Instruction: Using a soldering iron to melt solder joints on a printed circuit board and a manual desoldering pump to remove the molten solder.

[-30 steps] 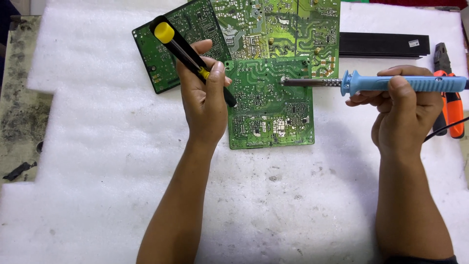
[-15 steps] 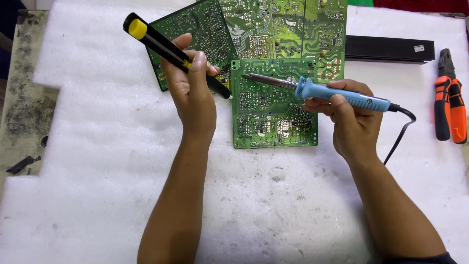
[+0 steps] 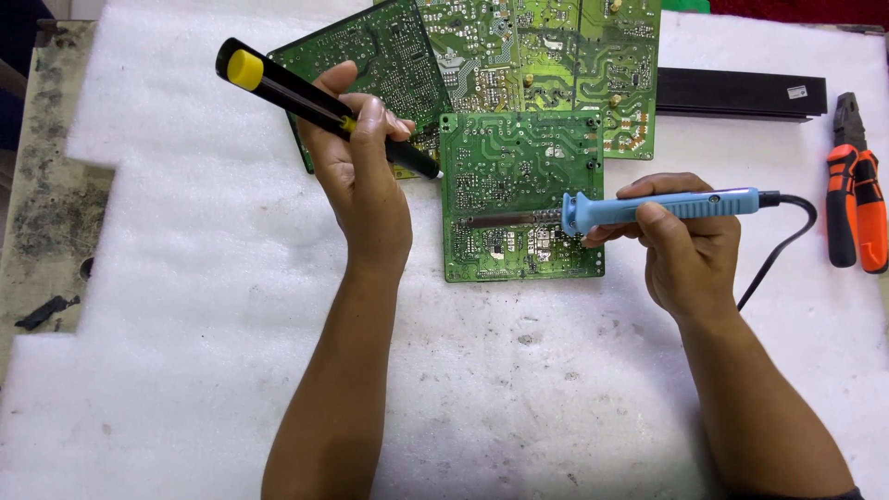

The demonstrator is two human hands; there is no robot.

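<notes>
A small green circuit board lies solder side up on the white foam sheet. My left hand grips a black desoldering pump with a yellow end, tilted, its white tip just left of the board's edge. My right hand holds a blue-handled soldering iron almost level. Its metal tip rests over the lower left part of the small board. The iron's black cord trails off to the right.
Two larger green circuit boards lie behind the small one. A long black bar sits at the back right. Orange-handled pliers lie at the right edge. A grimy bench surface shows left of the foam.
My right hand has brought the soldering iron left and down, so its tip now lies over the board's lower left. My left hand has shifted the pump slightly, its tip staying near the board's left edge.
</notes>
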